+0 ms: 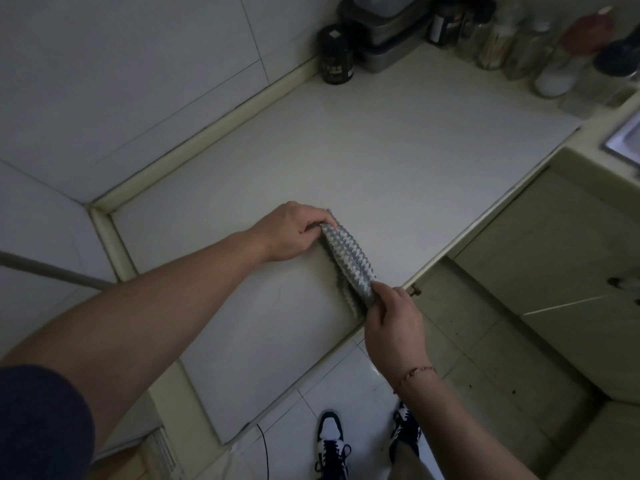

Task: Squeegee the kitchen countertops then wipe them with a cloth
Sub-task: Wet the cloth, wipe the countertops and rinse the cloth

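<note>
Holding cloth [348, 259] taut btwn both hands, folded into long strip just over bench [381, 161] nr front edge. Left hand [292, 232] pinches far end, right hand [391, 317] pinches near end. Cloth: grey-white, waffle/ridged weave, soft, light, limp; likely sags w/o tension, so grip ends or bunch mid. Bench: smooth pale slab, raised rim at wall. Jars [336, 55], tins at back corner.

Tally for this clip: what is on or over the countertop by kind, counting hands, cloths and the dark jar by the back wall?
Hands: 2, left hand and right hand, each gripping one end of the cloth
Cloths: 1, grey patterned cloth
Dark jars by the wall: 1, dark jar
Total: 4
</note>
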